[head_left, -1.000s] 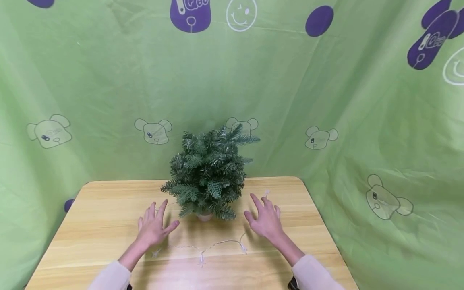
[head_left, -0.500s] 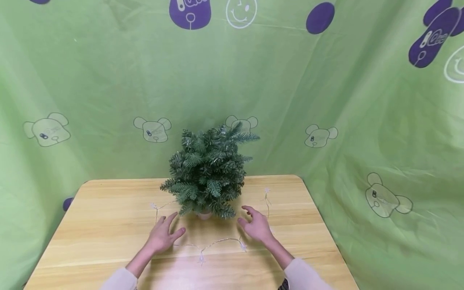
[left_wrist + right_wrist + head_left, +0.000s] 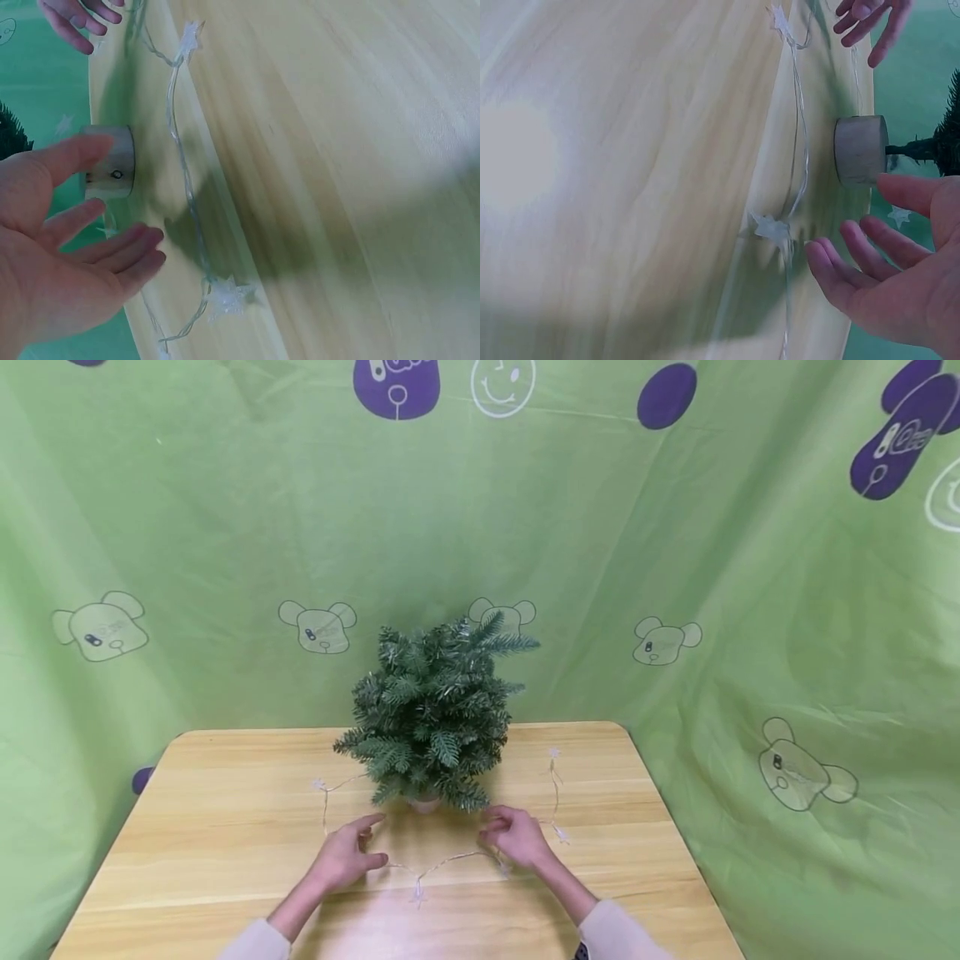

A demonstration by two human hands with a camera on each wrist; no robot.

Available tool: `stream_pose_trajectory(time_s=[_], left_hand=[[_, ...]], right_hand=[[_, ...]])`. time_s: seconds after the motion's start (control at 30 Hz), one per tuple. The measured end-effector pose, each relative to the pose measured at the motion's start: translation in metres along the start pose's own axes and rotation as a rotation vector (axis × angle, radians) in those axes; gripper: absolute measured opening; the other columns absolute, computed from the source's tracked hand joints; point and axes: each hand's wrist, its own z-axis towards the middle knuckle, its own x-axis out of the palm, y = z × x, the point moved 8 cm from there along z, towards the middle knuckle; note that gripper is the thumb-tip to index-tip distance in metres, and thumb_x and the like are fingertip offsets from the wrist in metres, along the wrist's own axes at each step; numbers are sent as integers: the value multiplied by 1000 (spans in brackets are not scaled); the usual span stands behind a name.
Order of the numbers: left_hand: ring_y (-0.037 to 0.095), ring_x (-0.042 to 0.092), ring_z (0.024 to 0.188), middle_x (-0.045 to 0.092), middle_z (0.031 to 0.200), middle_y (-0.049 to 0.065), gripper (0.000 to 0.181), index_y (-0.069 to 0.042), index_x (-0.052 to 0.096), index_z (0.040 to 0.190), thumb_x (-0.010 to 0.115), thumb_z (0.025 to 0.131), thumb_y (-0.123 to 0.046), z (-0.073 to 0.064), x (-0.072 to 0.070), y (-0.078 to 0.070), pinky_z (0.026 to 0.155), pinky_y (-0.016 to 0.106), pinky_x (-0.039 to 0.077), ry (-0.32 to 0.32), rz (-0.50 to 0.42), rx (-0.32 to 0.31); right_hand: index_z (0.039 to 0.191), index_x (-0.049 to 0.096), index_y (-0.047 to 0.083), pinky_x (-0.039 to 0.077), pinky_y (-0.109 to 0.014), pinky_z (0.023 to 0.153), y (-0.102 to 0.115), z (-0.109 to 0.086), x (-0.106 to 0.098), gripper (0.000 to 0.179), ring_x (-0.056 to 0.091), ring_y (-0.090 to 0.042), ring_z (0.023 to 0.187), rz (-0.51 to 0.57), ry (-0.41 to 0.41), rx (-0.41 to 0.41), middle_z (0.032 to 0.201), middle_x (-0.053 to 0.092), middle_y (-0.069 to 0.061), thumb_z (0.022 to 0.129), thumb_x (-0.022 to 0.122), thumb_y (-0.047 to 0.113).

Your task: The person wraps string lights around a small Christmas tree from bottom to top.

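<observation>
A small artificial Christmas tree stands upright towards the back of the table, its round pale base seen in the right wrist view. Around it lies a string of star-shaped fairy lights on a thin clear cable. My left hand, fingers spread with nothing between them, hovers front left of the base. On the front right is my right hand, its fingers loosely bent and holding nothing. Both hands are apart from the base in the wrist views. The tree hides part of the string.
The light wooden table has rounded back corners. A green cloth with printed mouse heads hangs behind it and along both sides. Star lights lie near the right and front of the tree.
Both hands have come inward and closer to the viewer, towards the front of the tree. More of the light string shows on either side. The tree and the lights have stayed in place.
</observation>
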Motion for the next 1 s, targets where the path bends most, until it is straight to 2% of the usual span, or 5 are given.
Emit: stream_pose_trajectory(time_s=[0.1,0.3,0.5,0.77,1.0], left_hand=[[37,66,103,67,120,27,68,-2,61,135,86,72,-8,1,4,0,88,54,58,3,-24,9],[36,69,101,72,112,21,56,0,68,122,86,70,-6,3,10,4,89,50,59,22,-50,16],[34,70,97,73,108,19,47,-1,72,113,85,68,1,4,15,7,87,45,60,57,-73,34],[14,64,79,72,90,9,40,-2,74,105,83,67,6,6,23,15,70,23,58,98,-83,28],[16,63,72,70,81,8,37,0,74,101,78,67,13,7,30,16,63,21,55,121,-100,30]], right_hand=[[129,61,-6,62,-35,78,-3,-1,4,49,73,-28,91,33,28,17,108,73,-22,83,75,7],[127,63,-6,61,-34,78,-10,-3,10,50,73,-26,89,41,55,42,107,74,-22,81,78,8],[122,65,-7,62,-32,79,-17,-3,15,45,73,-26,89,73,74,53,106,74,-23,80,77,3],[116,67,-8,62,-34,83,-24,-3,20,40,73,-31,95,127,82,72,109,73,-25,77,76,-3],[111,71,-6,62,-36,84,-29,-4,23,38,73,-28,94,110,82,79,106,75,-21,73,77,-4]])
